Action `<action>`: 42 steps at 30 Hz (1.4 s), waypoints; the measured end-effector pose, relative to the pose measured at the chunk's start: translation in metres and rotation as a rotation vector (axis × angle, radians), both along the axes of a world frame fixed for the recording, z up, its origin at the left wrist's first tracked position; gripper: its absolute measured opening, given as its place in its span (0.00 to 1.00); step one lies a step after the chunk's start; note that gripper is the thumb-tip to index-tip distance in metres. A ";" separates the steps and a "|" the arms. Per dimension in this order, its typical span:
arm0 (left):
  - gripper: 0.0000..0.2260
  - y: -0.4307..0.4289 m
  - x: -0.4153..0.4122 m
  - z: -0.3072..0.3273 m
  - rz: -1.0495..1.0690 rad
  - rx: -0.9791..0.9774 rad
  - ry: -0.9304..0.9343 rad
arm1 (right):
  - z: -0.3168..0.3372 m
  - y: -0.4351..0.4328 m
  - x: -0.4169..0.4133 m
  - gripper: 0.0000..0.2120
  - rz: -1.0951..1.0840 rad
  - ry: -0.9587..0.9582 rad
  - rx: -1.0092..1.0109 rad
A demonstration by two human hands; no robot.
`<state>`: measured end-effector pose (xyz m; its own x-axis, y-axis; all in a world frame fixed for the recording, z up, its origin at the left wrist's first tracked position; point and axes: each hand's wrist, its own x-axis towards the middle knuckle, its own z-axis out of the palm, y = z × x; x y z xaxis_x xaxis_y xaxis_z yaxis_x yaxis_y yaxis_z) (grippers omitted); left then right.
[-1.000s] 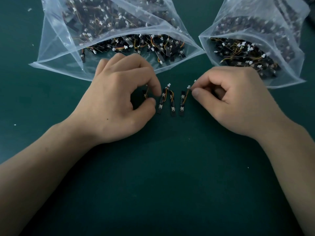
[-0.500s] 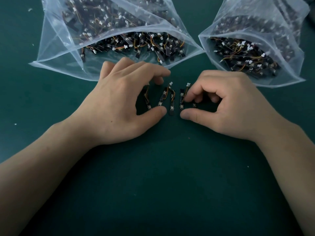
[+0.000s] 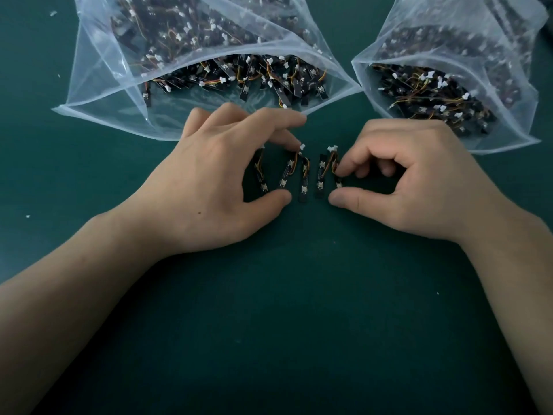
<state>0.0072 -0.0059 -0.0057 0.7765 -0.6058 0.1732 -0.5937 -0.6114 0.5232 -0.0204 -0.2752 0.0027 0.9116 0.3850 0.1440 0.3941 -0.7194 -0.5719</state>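
In the head view, five small black strips with orange wires are lying side by side on the green desk, between the hands. The left hand is arching curled fingers over the two leftmost strips, its thumb touching one's lower end. The right hand is pinching the rightmost strip between index finger and thumb. A clear bag of similar parts is lying beyond the left hand, and a second bag beyond the right.
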 end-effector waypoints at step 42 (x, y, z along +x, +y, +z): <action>0.29 -0.001 -0.003 0.010 0.079 -0.094 -0.080 | -0.003 0.008 0.000 0.12 -0.022 -0.038 0.019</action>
